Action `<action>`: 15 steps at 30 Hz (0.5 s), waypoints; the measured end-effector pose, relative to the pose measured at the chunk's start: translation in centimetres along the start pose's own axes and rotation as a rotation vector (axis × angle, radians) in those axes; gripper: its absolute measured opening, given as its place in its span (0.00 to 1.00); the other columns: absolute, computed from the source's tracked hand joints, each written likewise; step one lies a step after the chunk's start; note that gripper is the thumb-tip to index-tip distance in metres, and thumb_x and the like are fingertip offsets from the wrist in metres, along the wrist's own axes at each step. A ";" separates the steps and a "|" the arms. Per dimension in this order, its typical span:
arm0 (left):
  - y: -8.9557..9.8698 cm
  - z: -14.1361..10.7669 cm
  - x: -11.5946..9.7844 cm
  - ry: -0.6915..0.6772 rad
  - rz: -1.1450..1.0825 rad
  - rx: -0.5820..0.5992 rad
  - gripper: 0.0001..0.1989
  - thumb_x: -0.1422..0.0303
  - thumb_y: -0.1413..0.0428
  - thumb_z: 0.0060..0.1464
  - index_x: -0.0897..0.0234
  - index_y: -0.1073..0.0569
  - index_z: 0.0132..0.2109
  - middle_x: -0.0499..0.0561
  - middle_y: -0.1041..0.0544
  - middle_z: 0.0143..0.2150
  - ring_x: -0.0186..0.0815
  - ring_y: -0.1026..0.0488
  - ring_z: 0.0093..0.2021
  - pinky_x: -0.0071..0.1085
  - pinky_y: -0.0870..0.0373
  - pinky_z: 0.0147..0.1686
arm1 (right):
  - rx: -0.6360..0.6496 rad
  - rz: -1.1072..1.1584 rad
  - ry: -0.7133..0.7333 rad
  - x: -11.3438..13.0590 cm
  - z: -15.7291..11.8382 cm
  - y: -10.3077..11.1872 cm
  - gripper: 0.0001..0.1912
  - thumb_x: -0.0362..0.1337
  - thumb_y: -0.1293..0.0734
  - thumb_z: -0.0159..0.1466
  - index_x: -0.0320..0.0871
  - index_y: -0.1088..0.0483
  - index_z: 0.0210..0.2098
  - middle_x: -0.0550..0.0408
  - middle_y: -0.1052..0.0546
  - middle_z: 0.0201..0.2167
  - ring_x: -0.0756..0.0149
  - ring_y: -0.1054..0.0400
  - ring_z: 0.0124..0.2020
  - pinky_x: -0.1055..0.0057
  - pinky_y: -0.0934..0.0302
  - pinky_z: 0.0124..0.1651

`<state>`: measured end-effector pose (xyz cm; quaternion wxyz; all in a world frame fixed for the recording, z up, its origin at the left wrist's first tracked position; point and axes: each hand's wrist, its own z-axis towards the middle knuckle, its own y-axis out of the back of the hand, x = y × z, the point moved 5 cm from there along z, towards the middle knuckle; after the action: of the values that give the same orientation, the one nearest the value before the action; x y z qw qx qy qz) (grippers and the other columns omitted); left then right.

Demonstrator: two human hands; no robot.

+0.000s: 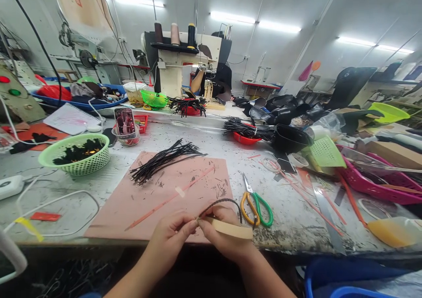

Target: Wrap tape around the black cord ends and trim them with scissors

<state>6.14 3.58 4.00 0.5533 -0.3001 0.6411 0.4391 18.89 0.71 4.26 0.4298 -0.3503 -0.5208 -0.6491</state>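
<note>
My left hand and my right hand meet at the front edge of the pink mat. Both pinch one end of a black braided cord between thumb and fingertips; the exact tip is too small to make out. From there the cord arcs over my right hand and drops beside it. A curved tan band, like a roll of tape, lies across my right hand. Scissors with one yellow and one green handle lie just right of that hand. A bundle of black cords rests on the mat's far part.
A light-green basket of black pieces stands left, near a propped phone. Behind are a red bowl heaped with cords and a sewing machine. A metal ruler and a magenta basket lie right.
</note>
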 end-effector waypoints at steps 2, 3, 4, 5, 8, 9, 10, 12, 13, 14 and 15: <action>-0.1 0.0 0.2 0.014 -0.024 -0.017 0.12 0.61 0.46 0.47 0.61 0.28 0.21 0.48 0.31 0.21 0.36 0.34 0.25 0.28 0.39 0.28 | 0.012 -0.049 0.040 0.3 -0.1 -0.1 0.05 0.32 0.37 0.56 0.44 0.29 0.27 0.55 0.24 0.26 0.66 0.31 0.29 0.72 0.39 0.33; -0.2 0.0 0.3 0.019 -0.030 -0.023 0.12 0.61 0.46 0.47 0.61 0.28 0.21 0.48 0.32 0.21 0.36 0.35 0.25 0.29 0.39 0.28 | 0.023 -0.075 0.072 0.5 -0.2 -0.1 0.06 0.31 0.38 0.56 0.44 0.30 0.27 0.55 0.25 0.26 0.66 0.31 0.30 0.72 0.39 0.34; -0.2 0.0 0.4 0.022 -0.030 -0.023 0.12 0.61 0.46 0.46 0.61 0.28 0.21 0.48 0.32 0.21 0.36 0.35 0.25 0.29 0.39 0.28 | 0.038 -0.102 0.108 0.7 -0.2 -0.2 0.07 0.30 0.39 0.57 0.44 0.30 0.28 0.55 0.25 0.27 0.66 0.31 0.31 0.72 0.39 0.35; -0.3 0.0 0.5 0.027 -0.026 -0.017 0.12 0.61 0.46 0.46 0.62 0.28 0.21 0.48 0.32 0.21 0.36 0.36 0.25 0.29 0.40 0.28 | 0.060 -0.136 0.149 0.8 -0.3 -0.3 0.07 0.29 0.40 0.57 0.44 0.30 0.30 0.55 0.25 0.28 0.67 0.31 0.31 0.72 0.39 0.35; -0.4 -0.1 0.7 0.042 -0.011 0.012 0.12 0.61 0.46 0.46 0.62 0.29 0.20 0.48 0.33 0.21 0.36 0.36 0.25 0.29 0.40 0.28 | 0.092 -0.377 0.243 -0.2 -0.1 0.0 0.09 0.28 0.41 0.57 0.44 0.31 0.32 0.52 0.26 0.29 0.65 0.32 0.32 0.71 0.40 0.35; -0.3 -0.1 0.8 0.042 -0.013 0.016 0.13 0.61 0.45 0.46 0.62 0.29 0.20 0.48 0.34 0.21 0.36 0.37 0.25 0.29 0.41 0.28 | 0.073 -0.490 0.251 -0.9 0.1 0.5 0.10 0.28 0.41 0.56 0.43 0.31 0.32 0.51 0.26 0.29 0.63 0.33 0.32 0.70 0.40 0.35; -0.2 -0.1 0.8 0.045 -0.025 0.013 0.13 0.61 0.45 0.45 0.63 0.30 0.19 0.47 0.34 0.20 0.35 0.37 0.25 0.29 0.41 0.28 | 0.045 -0.596 0.242 -1.8 0.3 1.2 0.10 0.27 0.42 0.55 0.42 0.30 0.31 0.50 0.27 0.28 0.62 0.34 0.32 0.69 0.41 0.35; 0.0 0.1 1.3 0.108 -0.125 -0.011 0.13 0.61 0.43 0.43 0.64 0.31 0.19 0.46 0.35 0.20 0.32 0.39 0.24 0.28 0.42 0.26 | -0.005 -0.729 0.177 -3.7 0.7 3.2 0.12 0.26 0.43 0.55 0.42 0.30 0.29 0.50 0.27 0.28 0.62 0.34 0.32 0.68 0.41 0.36; -0.1 0.3 1.8 0.185 -0.224 -0.023 0.13 0.60 0.42 0.41 0.64 0.31 0.19 0.46 0.36 0.19 0.31 0.40 0.22 0.27 0.43 0.24 | -0.019 -0.755 0.130 -4.7 0.8 4.4 0.13 0.26 0.43 0.55 0.42 0.29 0.32 0.50 0.27 0.30 0.62 0.34 0.33 0.69 0.41 0.37; -0.2 0.4 2.5 0.284 -0.347 -0.046 0.13 0.60 0.40 0.39 0.65 0.31 0.20 0.45 0.36 0.18 0.30 0.41 0.21 0.26 0.44 0.22 | -0.025 -0.769 0.072 -5.6 0.8 5.7 0.15 0.26 0.44 0.55 0.42 0.29 0.35 0.50 0.27 0.32 0.63 0.34 0.35 0.69 0.41 0.38; -0.3 0.5 3.2 0.391 -0.477 -0.079 0.13 0.61 0.39 0.37 0.65 0.31 0.21 0.44 0.37 0.18 0.28 0.42 0.20 0.24 0.46 0.20 | -0.025 -0.784 0.005 -6.5 0.8 7.1 0.17 0.26 0.44 0.55 0.42 0.29 0.39 0.51 0.27 0.34 0.63 0.34 0.37 0.70 0.40 0.40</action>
<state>5.99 4.21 0.83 0.4947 -0.5423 0.6293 0.2552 27.90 2.12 1.22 0.1460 -0.1284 -0.6061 -0.7713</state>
